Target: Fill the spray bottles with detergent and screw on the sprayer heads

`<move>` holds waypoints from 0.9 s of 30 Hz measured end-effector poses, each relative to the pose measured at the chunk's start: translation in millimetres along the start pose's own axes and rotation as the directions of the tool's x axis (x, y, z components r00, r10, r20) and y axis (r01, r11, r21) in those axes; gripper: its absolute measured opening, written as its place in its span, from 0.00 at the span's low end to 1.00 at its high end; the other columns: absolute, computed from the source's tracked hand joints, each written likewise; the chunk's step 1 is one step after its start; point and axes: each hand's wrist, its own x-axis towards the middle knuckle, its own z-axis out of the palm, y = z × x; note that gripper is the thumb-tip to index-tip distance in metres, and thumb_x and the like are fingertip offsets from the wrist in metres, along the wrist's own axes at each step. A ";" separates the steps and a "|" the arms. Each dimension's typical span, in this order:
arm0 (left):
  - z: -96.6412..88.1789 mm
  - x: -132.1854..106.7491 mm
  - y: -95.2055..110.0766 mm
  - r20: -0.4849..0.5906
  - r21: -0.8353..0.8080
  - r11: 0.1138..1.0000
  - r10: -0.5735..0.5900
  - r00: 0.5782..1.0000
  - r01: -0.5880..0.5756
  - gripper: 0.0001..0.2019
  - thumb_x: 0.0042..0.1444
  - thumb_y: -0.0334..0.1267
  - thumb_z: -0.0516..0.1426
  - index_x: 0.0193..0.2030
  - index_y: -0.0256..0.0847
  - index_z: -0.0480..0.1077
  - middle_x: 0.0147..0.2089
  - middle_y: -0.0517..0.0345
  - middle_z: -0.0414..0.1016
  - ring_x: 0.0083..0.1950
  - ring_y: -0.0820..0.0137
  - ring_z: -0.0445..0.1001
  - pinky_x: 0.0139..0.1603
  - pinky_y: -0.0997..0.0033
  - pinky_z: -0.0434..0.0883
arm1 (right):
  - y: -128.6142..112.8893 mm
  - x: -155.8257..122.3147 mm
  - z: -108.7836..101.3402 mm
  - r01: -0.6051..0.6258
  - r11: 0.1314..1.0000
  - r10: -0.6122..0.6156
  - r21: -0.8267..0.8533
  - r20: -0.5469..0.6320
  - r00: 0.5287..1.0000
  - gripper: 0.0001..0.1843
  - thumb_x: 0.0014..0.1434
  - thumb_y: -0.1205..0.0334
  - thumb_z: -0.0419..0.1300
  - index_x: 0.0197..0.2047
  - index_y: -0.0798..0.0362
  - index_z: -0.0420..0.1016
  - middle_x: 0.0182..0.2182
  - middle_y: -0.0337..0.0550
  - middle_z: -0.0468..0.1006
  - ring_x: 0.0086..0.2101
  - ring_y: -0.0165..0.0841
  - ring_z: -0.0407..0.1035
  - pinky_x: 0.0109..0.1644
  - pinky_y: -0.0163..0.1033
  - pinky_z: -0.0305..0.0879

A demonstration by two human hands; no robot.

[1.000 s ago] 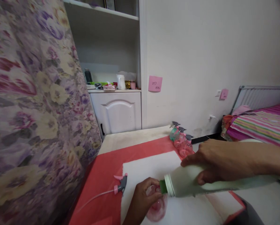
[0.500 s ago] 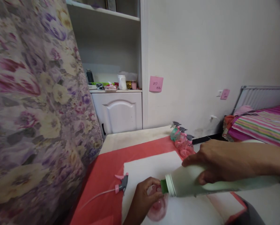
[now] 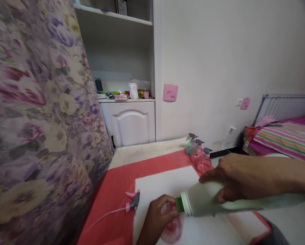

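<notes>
My right hand (image 3: pixel 234 177) is wrapped round a large white bottle (image 3: pixel 206 204) that lies tipped on its side, its green spout (image 3: pixel 178 205) pointing left. The spout meets the neck of a small pink bottle (image 3: pixel 173 228), which my left hand (image 3: pixel 157 217) grips near the top. Both bottles are over a white cloth (image 3: pixel 165 183) on a red mat (image 3: pixel 116 194). A loose pink and grey spray head (image 3: pixel 133 201) with a thin tube lies on the mat just left of my left hand.
Three small spray bottles (image 3: pixel 199 154), one teal and two pink, stand at the table's far edge. A flowered curtain (image 3: pixel 35 119) fills the left. Behind stands a white cabinet (image 3: pixel 129 122) with small items on top, and a bed with a striped cover (image 3: pixel 285 136) is at right.
Both hands and both bottles hold nearly the same pose. The view has shifted slightly, so everything sits a little lower and to the right.
</notes>
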 end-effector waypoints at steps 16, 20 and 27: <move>1.2 -1.8 -1.7 0.008 0.000 1.000 -0.015 1.000 0.015 0.08 0.44 0.28 0.63 0.34 0.39 0.77 0.34 0.57 0.78 0.40 0.65 0.74 0.44 0.71 0.67 | -0.8 -1.2 -0.8 0.003 0.999 -0.003 -0.041 0.000 1.000 0.18 0.57 0.52 0.61 0.52 0.41 0.75 0.29 0.39 0.81 0.30 0.38 0.76 0.27 0.35 0.55; 1.1 -2.1 0.0 0.008 -0.022 0.999 -0.023 1.000 0.023 0.08 0.45 0.28 0.62 0.34 0.39 0.77 0.35 0.57 0.79 0.40 0.65 0.74 0.44 0.70 0.67 | 2.8 -0.3 0.9 0.026 0.999 -0.027 -0.040 -0.012 1.000 0.20 0.57 0.51 0.61 0.53 0.41 0.75 0.32 0.40 0.82 0.32 0.39 0.77 0.30 0.36 0.58; 1.8 -1.2 1.3 0.006 -0.034 0.999 -0.016 1.000 0.017 0.08 0.45 0.29 0.63 0.34 0.38 0.77 0.36 0.56 0.79 0.41 0.64 0.75 0.45 0.69 0.68 | 2.2 -1.4 2.0 0.019 0.999 -0.018 0.031 -0.029 0.999 0.20 0.57 0.55 0.63 0.54 0.40 0.75 0.29 0.38 0.81 0.27 0.35 0.75 0.27 0.34 0.59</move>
